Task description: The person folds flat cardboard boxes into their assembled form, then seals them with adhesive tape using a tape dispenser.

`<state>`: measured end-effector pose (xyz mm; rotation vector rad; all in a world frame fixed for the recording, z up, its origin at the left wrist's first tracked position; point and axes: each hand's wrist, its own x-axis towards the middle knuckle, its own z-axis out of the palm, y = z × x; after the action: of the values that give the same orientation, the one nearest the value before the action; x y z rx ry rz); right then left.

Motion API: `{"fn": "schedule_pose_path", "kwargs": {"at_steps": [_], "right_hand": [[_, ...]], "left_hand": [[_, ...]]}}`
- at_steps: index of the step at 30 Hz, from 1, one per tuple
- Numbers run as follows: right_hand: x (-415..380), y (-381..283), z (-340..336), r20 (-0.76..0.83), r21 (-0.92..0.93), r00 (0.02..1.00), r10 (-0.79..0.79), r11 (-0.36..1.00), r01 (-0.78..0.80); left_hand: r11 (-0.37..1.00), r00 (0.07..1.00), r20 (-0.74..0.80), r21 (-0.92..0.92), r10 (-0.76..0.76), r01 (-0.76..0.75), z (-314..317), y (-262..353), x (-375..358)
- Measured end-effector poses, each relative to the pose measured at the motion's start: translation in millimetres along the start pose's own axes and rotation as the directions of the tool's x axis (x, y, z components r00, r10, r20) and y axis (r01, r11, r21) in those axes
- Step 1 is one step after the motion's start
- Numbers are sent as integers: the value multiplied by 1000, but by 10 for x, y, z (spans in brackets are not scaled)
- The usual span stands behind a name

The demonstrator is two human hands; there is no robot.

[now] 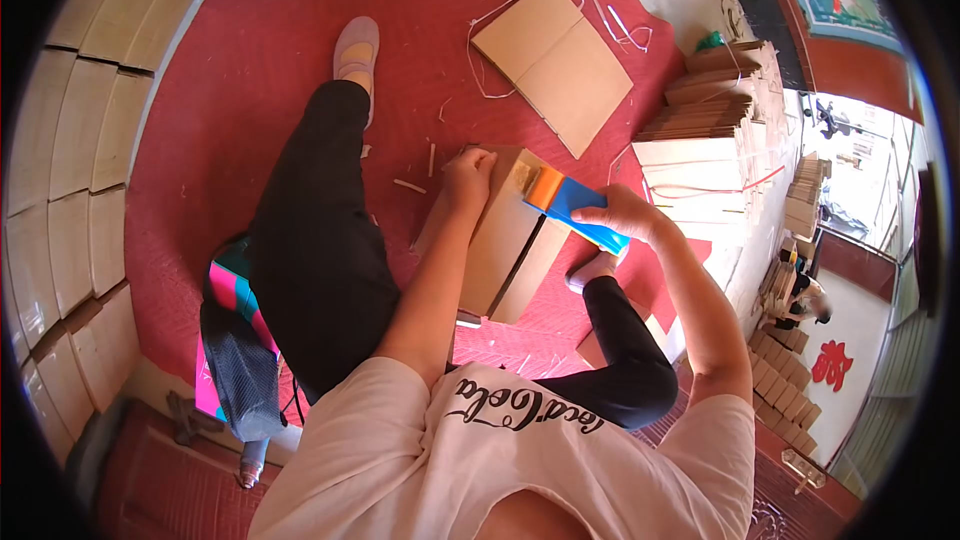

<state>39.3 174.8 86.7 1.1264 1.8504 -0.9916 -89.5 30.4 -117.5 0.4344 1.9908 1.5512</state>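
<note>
A cardboard box (515, 230) stands between my legs, a dark gap running between its top flaps. My left hand (468, 178) is closed at the far left edge of the box, fingers curled against the cardboard. In my right hand (625, 214) is a blue tape dispenser (578, 202), held by its handle. Its orange-brown end rests at the far right end of the box, where a piece of tape (521, 178) shows on the cardboard. The underside of my right-hand grip is hidden.
A flattened cardboard sheet (553, 65) with string lies ahead on the red floor (415, 0). Stacked boxes (85, 120) line the left side. Folded cardboard (700, 135) is piled on the right. A person (805, 300) is far right, near more stacks.
</note>
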Motion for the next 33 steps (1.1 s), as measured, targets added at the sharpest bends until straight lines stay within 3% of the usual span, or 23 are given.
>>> {"fn": "schedule_pose_path", "kwargs": {"at_steps": [3,7,9,11,15,17,18,20,21,24,26,27,29,30,33], "right_hand": [[26,-5,6,7,-1,1000,12,1000,-12],[-4,-92,-5,29,27,999,40,999,-41],[11,-115,-5,15,-55,999,40,998,-39],[2,-171,5,19,-80,999,51,996,-49],[82,-101,-5,14,-145,999,44,989,-42],[91,-97,-7,12,-142,998,57,988,-54],[90,-106,-15,7,-143,998,67,988,-65],[47,-146,-29,1,-141,999,41,989,-40],[24,-144,-36,-6,-145,1000,11,989,-12],[79,-78,-3,-4,-99,1000,22,995,-23],[92,-78,-11,-31,-139,999,20,990,-24],[93,-77,1,-51,-183,999,16,983,-25],[51,-144,-30,-36,-134,999,19,991,-23],[60,-137,-24,-30,-146,999,14,989,-18],[79,-116,-40,-34,-157,999,-18,988,12]], "left_hand": [[999,1000,21,-45,-8,9,1,-22,-1],[988,995,94,154,-41,26,-29,-142,-21],[966,991,113,256,-73,42,-60,-237,3],[847,930,180,494,-321,197,-103,-237,52],[872,984,67,476,-164,113,-63,25,158],[961,982,122,219,146,-170,145,27,289],[961,981,127,219,145,-171,224,-42,361],[994,927,359,30,-109,105,416,-225,428],[994,923,369,27,-109,106,450,-285,420],[980,960,278,197,-39,-17,305,-418,388],[833,974,87,538,-208,130,195,-369,334],[829,975,93,546,-201,118,149,-288,282],[852,986,-112,497,-122,162,-22,-68,148],[844,988,-106,515,-109,148,-116,112,50],[867,985,-89,490,146,-84,-229,691,-490]]}}
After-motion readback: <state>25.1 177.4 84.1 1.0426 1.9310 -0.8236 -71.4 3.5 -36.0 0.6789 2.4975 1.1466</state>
